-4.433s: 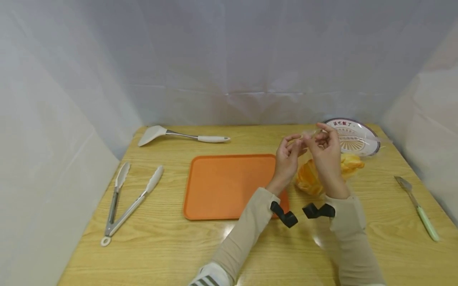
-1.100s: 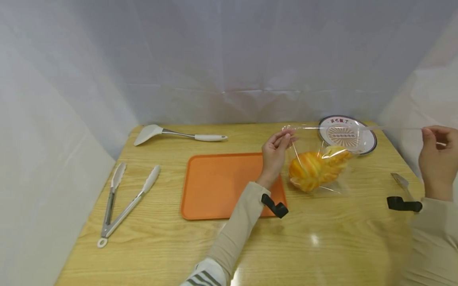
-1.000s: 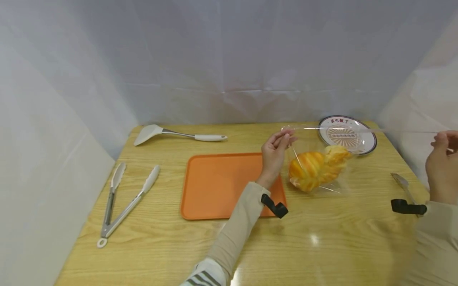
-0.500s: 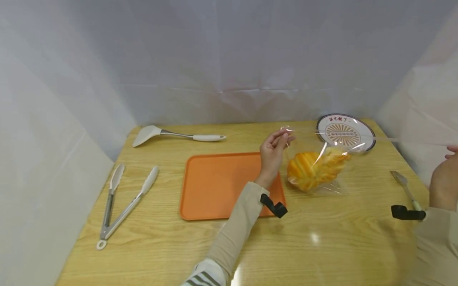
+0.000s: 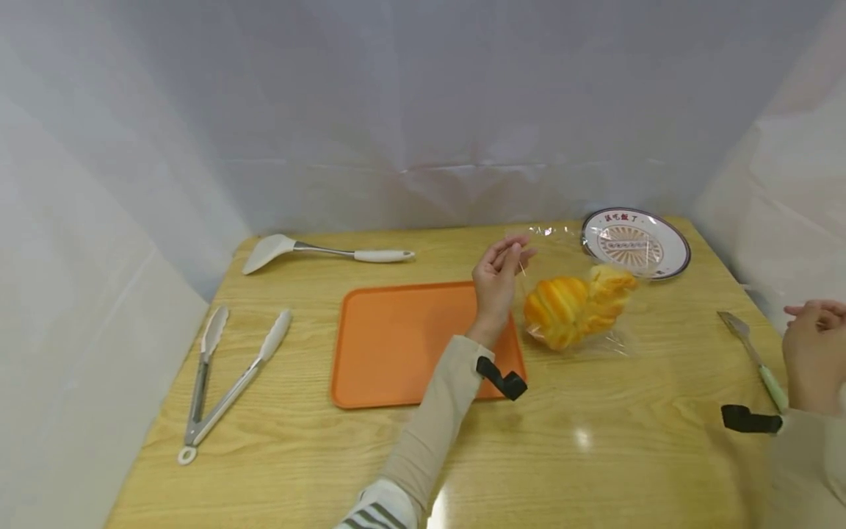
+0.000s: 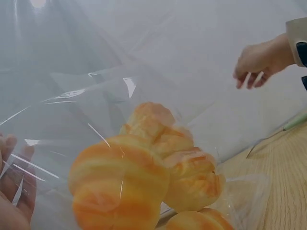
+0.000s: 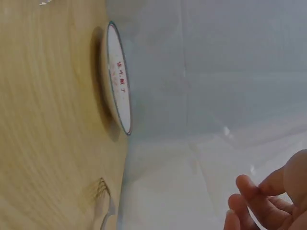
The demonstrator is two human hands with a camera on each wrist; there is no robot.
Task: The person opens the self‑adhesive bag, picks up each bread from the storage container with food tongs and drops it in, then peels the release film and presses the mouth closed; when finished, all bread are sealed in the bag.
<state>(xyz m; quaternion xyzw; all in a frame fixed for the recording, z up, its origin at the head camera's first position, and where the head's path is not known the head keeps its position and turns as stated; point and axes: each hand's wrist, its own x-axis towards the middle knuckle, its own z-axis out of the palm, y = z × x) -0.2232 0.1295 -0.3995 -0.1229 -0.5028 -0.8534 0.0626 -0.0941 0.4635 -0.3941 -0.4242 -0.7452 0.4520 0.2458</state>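
My left hand (image 5: 497, 283) pinches the upper left corner of a clear plastic bag (image 5: 621, 342) in the head view. Golden bread (image 5: 558, 308) is inside the bag, and the left wrist view shows more than one piece of bread (image 6: 120, 179) through the film. Off to the right, my right hand (image 5: 816, 353) is raised above the table's right side with its fingers curled. A faint clear strip (image 5: 753, 288) seems to trail from its fingertips; it is hard to see. In the right wrist view, the thumb and index finger (image 7: 249, 187) come close together.
An orange tray (image 5: 403, 345) lies left of the bag. Farther left are tongs (image 5: 231, 397) spread apart, with a white spatula (image 5: 324, 250) at the back. A patterned plate (image 5: 670, 257) stands behind the bag. A green-handled fork (image 5: 769, 386) lies near the right edge.
The hands were together over the bread; my right hand then drew a clear strip rightward from the bag's top. The stretched line is gone now, and that hand sits slightly lower.
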